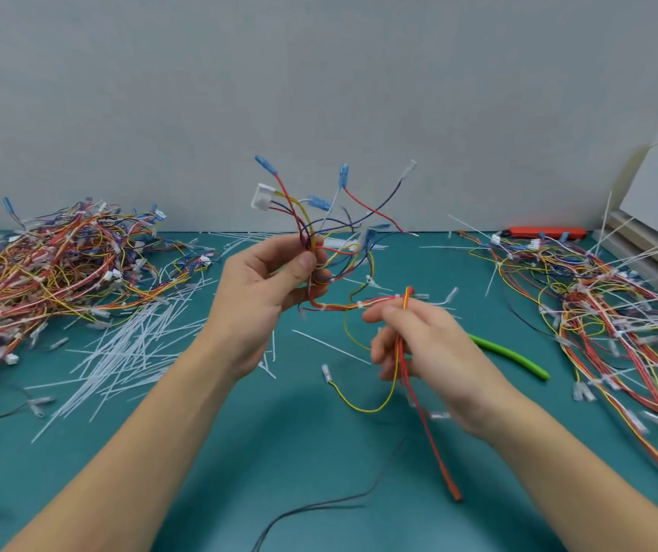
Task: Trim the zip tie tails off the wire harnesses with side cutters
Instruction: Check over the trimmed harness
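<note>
2 hands hold 1 harness (343,268) above the mat (239,452). Left hand (267,288) pinches the upper bundle; right hand (418,348) grips the lower red wires. The span between them runs left-right. No cutters in either hand; a green handle (514,358) lies just right, nearest the right hand.

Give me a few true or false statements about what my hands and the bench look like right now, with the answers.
1. Both hands hold the same wire harness. True.
2. The right hand holds side cutters. False: it grips only wires.
3. Cut zip tie tails lie on the mat left of the left hand. True.
4. The green tube lies on the left harness pile. False: it lies on the mat, right of the right hand.
5. The mat is red. False: teal.
</note>
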The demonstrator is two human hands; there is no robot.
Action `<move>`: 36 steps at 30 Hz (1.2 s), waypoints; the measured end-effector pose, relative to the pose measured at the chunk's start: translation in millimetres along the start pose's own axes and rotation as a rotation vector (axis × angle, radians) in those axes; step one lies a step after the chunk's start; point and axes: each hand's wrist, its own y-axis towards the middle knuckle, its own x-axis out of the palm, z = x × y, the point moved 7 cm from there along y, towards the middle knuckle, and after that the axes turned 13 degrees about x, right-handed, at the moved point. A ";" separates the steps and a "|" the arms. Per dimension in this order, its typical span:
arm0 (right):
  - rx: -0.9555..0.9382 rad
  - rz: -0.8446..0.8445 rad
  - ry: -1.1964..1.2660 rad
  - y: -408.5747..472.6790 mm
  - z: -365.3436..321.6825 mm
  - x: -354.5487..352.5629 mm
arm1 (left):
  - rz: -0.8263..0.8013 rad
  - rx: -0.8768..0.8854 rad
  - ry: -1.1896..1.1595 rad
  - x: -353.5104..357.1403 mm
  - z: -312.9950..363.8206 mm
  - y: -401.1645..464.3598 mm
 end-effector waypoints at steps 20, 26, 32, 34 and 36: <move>0.191 -0.221 0.997 2.4 -1.2 -13.2 | -0.605 -0.141 0.510 15.0 -3.2 -92.1; 0.235 -0.227 0.821 2.5 6.1 -6.8 | -0.280 -0.056 0.400 9.9 4.8 -74.5; 0.031 -0.181 0.288 -8.1 -2.1 5.2 | 0.031 -0.338 -0.065 1.1 -3.7 -71.6; -0.152 -0.115 -0.002 -17.2 -12.1 11.3 | 0.081 -0.364 -0.002 2.5 -9.7 -73.7; -0.341 -0.060 -0.361 -28.2 -15.3 23.0 | 0.124 -0.353 0.059 7.3 -12.5 -75.7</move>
